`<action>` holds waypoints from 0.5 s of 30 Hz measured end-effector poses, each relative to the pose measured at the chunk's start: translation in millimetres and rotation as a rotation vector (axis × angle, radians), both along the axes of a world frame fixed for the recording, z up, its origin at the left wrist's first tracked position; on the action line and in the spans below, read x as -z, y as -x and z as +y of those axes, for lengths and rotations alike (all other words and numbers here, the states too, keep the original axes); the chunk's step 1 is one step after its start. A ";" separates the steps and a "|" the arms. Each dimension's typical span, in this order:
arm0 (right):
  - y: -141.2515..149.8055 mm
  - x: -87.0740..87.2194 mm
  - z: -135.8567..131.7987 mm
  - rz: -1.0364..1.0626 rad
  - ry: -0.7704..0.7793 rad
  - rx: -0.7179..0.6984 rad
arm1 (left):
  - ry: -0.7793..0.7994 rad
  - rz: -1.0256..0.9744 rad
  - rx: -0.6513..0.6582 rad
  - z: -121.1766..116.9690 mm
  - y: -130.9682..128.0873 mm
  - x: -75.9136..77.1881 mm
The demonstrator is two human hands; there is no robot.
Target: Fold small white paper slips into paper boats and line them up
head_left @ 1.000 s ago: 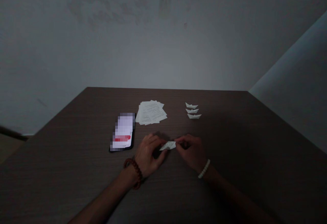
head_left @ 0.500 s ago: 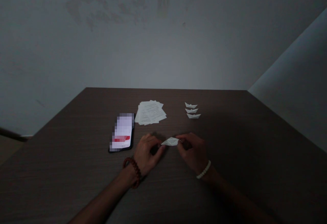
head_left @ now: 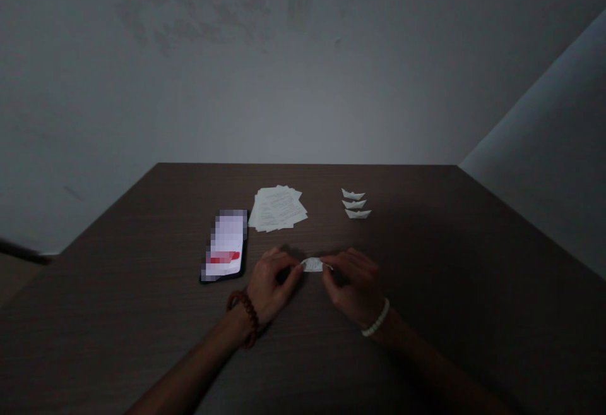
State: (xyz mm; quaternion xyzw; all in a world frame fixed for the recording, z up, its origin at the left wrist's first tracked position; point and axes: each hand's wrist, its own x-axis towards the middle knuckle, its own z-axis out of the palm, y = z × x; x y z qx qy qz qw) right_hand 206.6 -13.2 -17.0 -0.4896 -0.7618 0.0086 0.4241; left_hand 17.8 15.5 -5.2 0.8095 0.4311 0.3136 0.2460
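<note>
A small folded piece of white printed paper (head_left: 312, 265) is pinched at both ends between my two hands, near the middle of the table. My left hand (head_left: 271, 282), with a brown beaded bracelet at the wrist, has thumb and fingertips closed on its left end. My right hand (head_left: 354, 287), wearing a pale beaded bracelet, grips the right end the same way. The fingertips hide both ends of the paper. Beyond my right hand, three white paper boats (head_left: 357, 204) stand in a row, one behind another.
A loose stack of printed white sheets (head_left: 277, 208) lies beyond my left hand. Left of that hand is a phone (head_left: 224, 244) with a lit, blurred screen. The dark wooden table (head_left: 426, 244) meets a grey wall (head_left: 303, 99) at its far edge.
Both hands keep their pinch on the paper. Its outline has gone from a pointed diamond to a shorter, flatter-bottomed shape, and my right hand has moved slightly left.
</note>
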 end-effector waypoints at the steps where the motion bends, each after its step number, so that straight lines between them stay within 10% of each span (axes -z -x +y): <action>1: 0.3 -0.8 -0.1 -0.001 -0.001 0.001 | 0.002 0.001 -0.002 0.1 -0.1 0.3; 15: 3.6 -3.9 -0.7 0.041 0.007 -0.032 | 0.031 0.017 -0.067 0.5 1.5 0.3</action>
